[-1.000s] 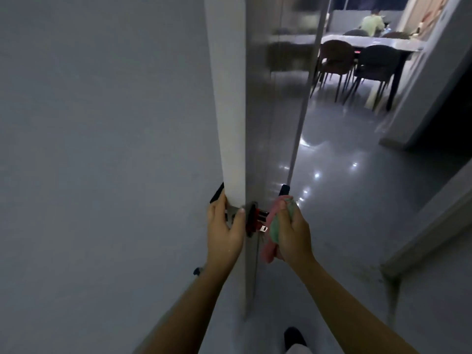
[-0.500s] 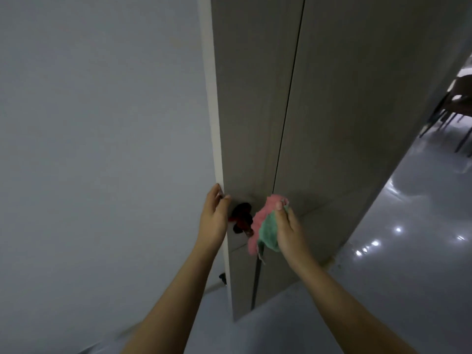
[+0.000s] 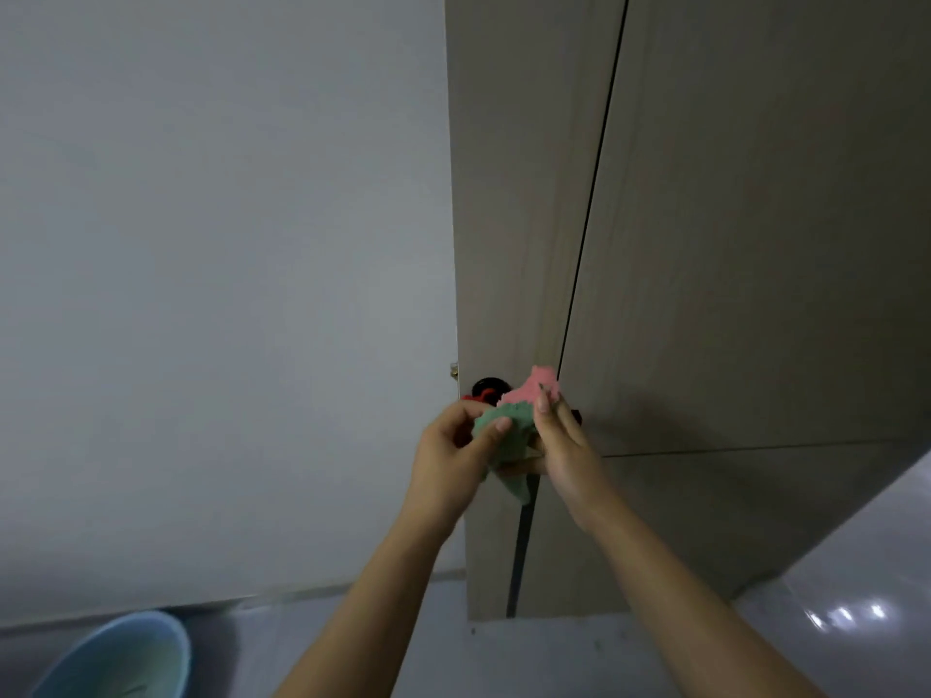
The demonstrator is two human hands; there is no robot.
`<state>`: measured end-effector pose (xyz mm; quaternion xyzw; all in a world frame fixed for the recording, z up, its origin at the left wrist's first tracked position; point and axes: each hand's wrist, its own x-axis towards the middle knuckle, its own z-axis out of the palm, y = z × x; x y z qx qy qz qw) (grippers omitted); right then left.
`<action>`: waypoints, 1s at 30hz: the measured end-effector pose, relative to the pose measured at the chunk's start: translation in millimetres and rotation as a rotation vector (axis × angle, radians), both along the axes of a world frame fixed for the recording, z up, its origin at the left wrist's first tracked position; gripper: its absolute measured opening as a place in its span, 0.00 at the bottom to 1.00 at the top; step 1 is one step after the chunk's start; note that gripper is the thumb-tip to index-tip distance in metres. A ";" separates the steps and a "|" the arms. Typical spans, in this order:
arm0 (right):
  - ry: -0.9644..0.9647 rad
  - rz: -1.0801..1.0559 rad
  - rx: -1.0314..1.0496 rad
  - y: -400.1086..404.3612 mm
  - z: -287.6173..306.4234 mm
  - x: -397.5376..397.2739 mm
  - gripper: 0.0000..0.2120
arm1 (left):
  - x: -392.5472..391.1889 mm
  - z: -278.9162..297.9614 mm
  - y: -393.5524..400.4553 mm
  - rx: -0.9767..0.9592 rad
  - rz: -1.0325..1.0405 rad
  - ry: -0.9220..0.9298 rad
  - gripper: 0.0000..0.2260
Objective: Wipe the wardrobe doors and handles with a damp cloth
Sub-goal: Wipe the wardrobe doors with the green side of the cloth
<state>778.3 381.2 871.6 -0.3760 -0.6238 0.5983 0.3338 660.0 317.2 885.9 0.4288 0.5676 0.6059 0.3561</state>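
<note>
At the near left corner I see a light blue basin (image 3: 118,657) on the floor (image 3: 352,642), only part of it in view, sitting close to the foot of the plain grey wall (image 3: 211,274) that fills the left half of my view. The wall meets the floor along a pale skirting line that runs right toward the wardrobe.

Moving right, the left hand (image 3: 451,458) is raised in front of the wardrobe's left edge. Its fingers are curled and its thumb presses into the green part of the cloth (image 3: 509,435), so it is gripping the cloth from the left. The cloth is bunched between both hands: green below and toward the left, pink above and toward the right, with a green corner hanging down under the hands.

Just behind and above the left hand, a dark round handle (image 3: 487,387) with something red on it sticks out from the narrow left door (image 3: 519,193). The cloth is just in front of it; I cannot tell whether they touch.

The right hand (image 3: 567,453) holds the cloth from the right, forefinger up against the pink edge and the other fingers curled around the bundle. A thin dark gap runs down behind it, dividing the narrow door from the wide right door (image 3: 755,219). A horizontal seam crosses the right door below hand level. At the near right, glossy floor shows small bright reflections.
</note>
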 end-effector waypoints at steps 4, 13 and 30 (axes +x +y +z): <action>0.028 0.016 0.121 0.7 6.9 4.8 0.21 | -5.6 14.6 -2.8 0.018 0.059 0.076 0.05; 0.063 0.166 0.057 13.9 30.4 14.9 0.10 | -26.0 42.0 -5.1 0.036 -0.065 0.033 0.03; -0.169 0.191 0.514 28.9 103.5 24.4 0.08 | -43.9 91.8 4.4 0.057 -0.131 0.136 0.05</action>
